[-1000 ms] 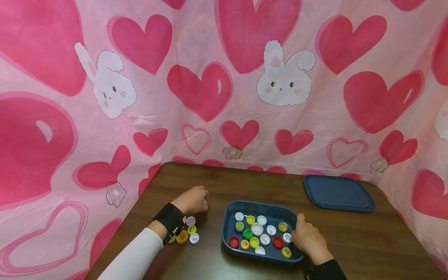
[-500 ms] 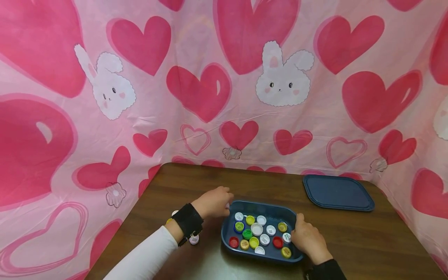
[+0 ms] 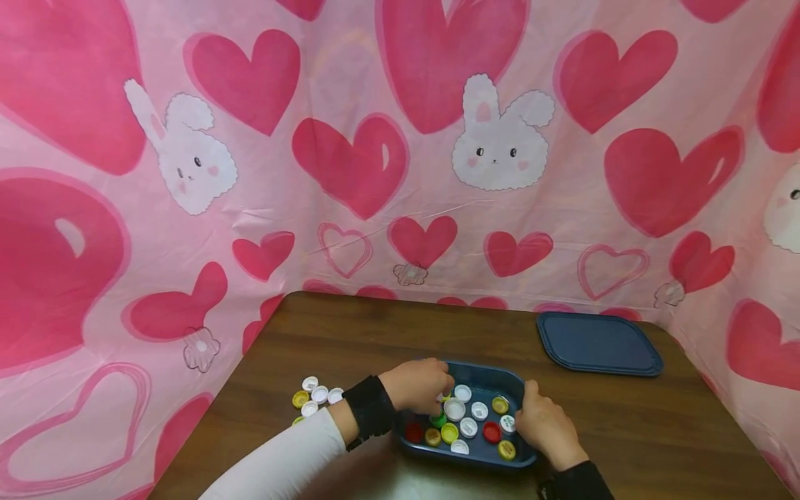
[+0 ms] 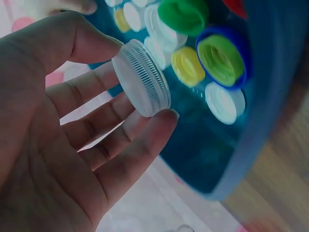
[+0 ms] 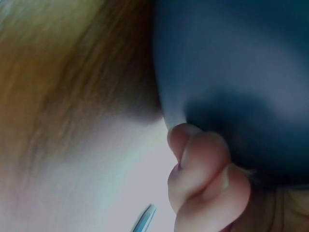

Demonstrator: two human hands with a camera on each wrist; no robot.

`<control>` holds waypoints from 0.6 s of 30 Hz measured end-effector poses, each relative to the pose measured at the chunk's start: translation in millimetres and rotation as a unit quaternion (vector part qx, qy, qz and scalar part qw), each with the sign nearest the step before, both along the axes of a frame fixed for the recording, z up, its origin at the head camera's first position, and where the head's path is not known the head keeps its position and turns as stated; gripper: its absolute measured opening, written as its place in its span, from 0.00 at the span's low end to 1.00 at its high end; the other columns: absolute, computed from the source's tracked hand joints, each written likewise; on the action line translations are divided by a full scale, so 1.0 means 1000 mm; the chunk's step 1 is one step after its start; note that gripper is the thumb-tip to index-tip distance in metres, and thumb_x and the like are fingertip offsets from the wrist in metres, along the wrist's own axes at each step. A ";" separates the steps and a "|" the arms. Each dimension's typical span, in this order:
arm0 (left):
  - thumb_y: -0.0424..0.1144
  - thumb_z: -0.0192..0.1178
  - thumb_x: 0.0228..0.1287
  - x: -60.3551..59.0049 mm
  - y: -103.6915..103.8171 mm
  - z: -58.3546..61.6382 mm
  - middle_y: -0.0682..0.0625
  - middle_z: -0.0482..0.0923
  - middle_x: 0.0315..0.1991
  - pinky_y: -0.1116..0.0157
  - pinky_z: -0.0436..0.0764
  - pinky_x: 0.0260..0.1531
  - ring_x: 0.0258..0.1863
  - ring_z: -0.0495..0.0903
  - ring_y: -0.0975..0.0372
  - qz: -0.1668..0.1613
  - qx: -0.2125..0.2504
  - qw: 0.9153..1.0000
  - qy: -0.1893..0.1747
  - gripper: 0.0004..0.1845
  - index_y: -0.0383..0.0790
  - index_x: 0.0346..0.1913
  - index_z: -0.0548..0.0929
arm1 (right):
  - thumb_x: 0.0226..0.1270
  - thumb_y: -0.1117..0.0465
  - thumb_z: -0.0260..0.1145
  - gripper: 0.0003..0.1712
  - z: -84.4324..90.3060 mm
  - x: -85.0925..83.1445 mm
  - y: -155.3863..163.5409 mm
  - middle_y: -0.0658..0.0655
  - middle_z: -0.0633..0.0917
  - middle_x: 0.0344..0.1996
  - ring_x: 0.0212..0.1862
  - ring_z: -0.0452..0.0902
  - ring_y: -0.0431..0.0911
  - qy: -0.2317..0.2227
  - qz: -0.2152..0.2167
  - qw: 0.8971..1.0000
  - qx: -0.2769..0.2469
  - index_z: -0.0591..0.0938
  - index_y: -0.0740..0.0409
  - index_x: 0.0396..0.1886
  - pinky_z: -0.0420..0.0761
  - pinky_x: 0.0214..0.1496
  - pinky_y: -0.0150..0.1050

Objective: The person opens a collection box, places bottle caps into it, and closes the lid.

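A dark blue tray near the table's front edge holds several coloured bottle caps. My left hand hovers over the tray's left end, pinching a white ribbed cap between thumb and fingertips. Under it in the left wrist view lie a green cap, a yellow cap and a white cap on the tray floor. My right hand grips the tray's right rim, and its curled fingers press the tray wall.
Several loose caps lie on the brown table left of the tray. A dark blue lid sits at the back right. Pink heart-and-bunny cloth walls the table on three sides.
My left hand moved right from the loose caps to above the tray's left end, carrying a white cap. The right hand stayed on the tray's rim.
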State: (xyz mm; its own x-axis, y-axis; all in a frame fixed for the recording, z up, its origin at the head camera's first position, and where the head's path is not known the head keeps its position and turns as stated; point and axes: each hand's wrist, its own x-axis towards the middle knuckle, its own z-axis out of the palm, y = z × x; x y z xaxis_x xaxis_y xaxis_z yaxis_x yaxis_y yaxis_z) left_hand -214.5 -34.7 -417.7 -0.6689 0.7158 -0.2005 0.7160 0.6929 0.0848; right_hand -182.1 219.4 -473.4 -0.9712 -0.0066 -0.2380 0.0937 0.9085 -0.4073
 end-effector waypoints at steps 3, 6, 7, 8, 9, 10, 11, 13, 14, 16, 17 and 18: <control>0.46 0.72 0.60 0.002 0.006 -0.004 0.58 0.80 0.40 0.73 0.76 0.38 0.37 0.73 0.68 -0.018 -0.008 1.000 -0.008 0.13 0.52 0.48 0.89 | 0.67 0.62 0.61 0.23 0.000 0.000 0.001 0.68 0.83 0.36 0.35 0.79 0.57 -0.004 -0.001 1.000 -0.003 0.66 0.70 0.55 0.79 0.37 0.55; 0.45 0.72 0.61 0.004 0.009 -0.006 0.58 0.80 0.41 0.73 0.76 0.40 0.37 0.72 0.68 -0.037 -0.010 0.999 -0.018 0.11 0.52 0.47 0.89 | 0.67 0.62 0.61 0.23 -0.001 0.000 0.001 0.68 0.83 0.36 0.35 0.79 0.57 -0.003 0.001 1.000 -0.001 0.66 0.70 0.54 0.79 0.36 0.55; 0.44 0.72 0.61 0.005 0.010 -0.006 0.58 0.80 0.41 0.73 0.76 0.41 0.37 0.72 0.68 -0.044 -0.011 0.999 -0.022 0.11 0.52 0.47 0.89 | 0.67 0.62 0.61 0.23 -0.001 0.000 0.001 0.68 0.83 0.36 0.34 0.79 0.57 -0.003 0.001 1.000 0.000 0.66 0.70 0.54 0.79 0.36 0.55; 0.44 0.72 0.62 0.005 0.011 -0.006 0.58 0.80 0.41 0.72 0.76 0.42 0.37 0.72 0.68 -0.052 -0.012 0.998 -0.027 0.10 0.52 0.46 0.89 | 0.67 0.62 0.61 0.23 -0.001 0.000 0.001 0.68 0.83 0.35 0.34 0.79 0.57 -0.002 0.002 1.000 0.001 0.66 0.70 0.54 0.79 0.36 0.55; 0.43 0.71 0.62 0.006 0.012 -0.006 0.58 0.80 0.40 0.72 0.76 0.42 0.37 0.72 0.68 -0.060 -0.013 0.998 -0.032 0.10 0.52 0.46 0.89 | 0.67 0.62 0.61 0.23 -0.001 0.000 0.001 0.68 0.83 0.35 0.34 0.79 0.57 -0.002 0.002 1.000 0.001 0.66 0.70 0.54 0.78 0.36 0.55; 0.43 0.72 0.62 0.007 0.013 -0.006 0.59 0.80 0.40 0.73 0.76 0.43 0.37 0.72 0.68 -0.066 -0.011 0.997 -0.039 0.10 0.52 0.46 0.89 | 0.67 0.62 0.61 0.23 -0.001 0.000 0.001 0.67 0.83 0.35 0.34 0.79 0.57 -0.002 0.003 1.000 0.002 0.66 0.70 0.54 0.78 0.36 0.55; 0.43 0.72 0.62 0.007 0.014 -0.006 0.59 0.79 0.40 0.73 0.76 0.42 0.37 0.72 0.68 -0.071 -0.012 0.996 -0.044 0.10 0.52 0.46 0.89 | 0.67 0.62 0.61 0.23 -0.001 0.000 0.001 0.67 0.83 0.35 0.34 0.79 0.57 -0.002 0.003 1.000 0.002 0.66 0.70 0.54 0.78 0.36 0.55; 0.43 0.72 0.62 0.008 0.015 -0.008 0.59 0.79 0.39 0.73 0.76 0.42 0.36 0.72 0.68 -0.080 -0.014 0.995 -0.051 0.10 0.51 0.46 0.89 | 0.67 0.62 0.61 0.24 -0.001 0.000 0.001 0.67 0.83 0.35 0.34 0.79 0.57 -0.004 0.003 1.000 0.002 0.66 0.71 0.55 0.78 0.36 0.55; 0.43 0.72 0.62 0.008 0.016 -0.009 0.59 0.79 0.38 0.73 0.75 0.41 0.36 0.72 0.68 -0.082 -0.016 0.995 -0.053 0.10 0.51 0.46 0.89 | 0.67 0.62 0.61 0.24 -0.001 0.000 0.001 0.67 0.83 0.35 0.35 0.80 0.58 -0.004 0.002 1.000 0.003 0.65 0.71 0.55 0.78 0.36 0.55; 0.43 0.72 0.62 0.007 0.017 -0.012 0.60 0.79 0.37 0.74 0.75 0.40 0.35 0.72 0.69 -0.083 -0.020 0.995 -0.053 0.10 0.52 0.46 0.89 | 0.67 0.62 0.62 0.24 -0.001 -0.001 0.001 0.68 0.83 0.35 0.35 0.80 0.58 -0.006 0.001 1.000 0.004 0.65 0.71 0.55 0.78 0.36 0.55; 0.43 0.72 0.62 0.007 0.018 -0.014 0.60 0.79 0.37 0.74 0.75 0.40 0.35 0.72 0.69 -0.083 -0.023 0.995 -0.053 0.10 0.52 0.46 0.89 | 0.67 0.62 0.62 0.24 -0.001 -0.001 0.001 0.68 0.83 0.35 0.35 0.80 0.58 -0.007 0.001 1.000 0.004 0.65 0.71 0.55 0.78 0.36 0.55; 0.44 0.72 0.62 0.006 0.018 -0.016 0.60 0.78 0.37 0.74 0.75 0.39 0.35 0.72 0.69 -0.083 -0.025 0.995 -0.052 0.10 0.52 0.45 0.89 | 0.67 0.62 0.62 0.24 -0.002 -0.001 0.000 0.68 0.83 0.36 0.35 0.80 0.58 -0.007 0.000 1.000 0.004 0.65 0.71 0.55 0.78 0.36 0.55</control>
State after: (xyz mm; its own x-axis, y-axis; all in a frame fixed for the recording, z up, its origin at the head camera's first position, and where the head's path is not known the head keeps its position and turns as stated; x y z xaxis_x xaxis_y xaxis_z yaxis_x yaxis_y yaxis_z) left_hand -208.3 -16.5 -433.5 -0.5161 0.8020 -0.3008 0.8101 0.5711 0.1327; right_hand -183.3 219.9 -475.0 -0.9679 -0.0048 -0.2514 0.0991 0.9116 -0.3989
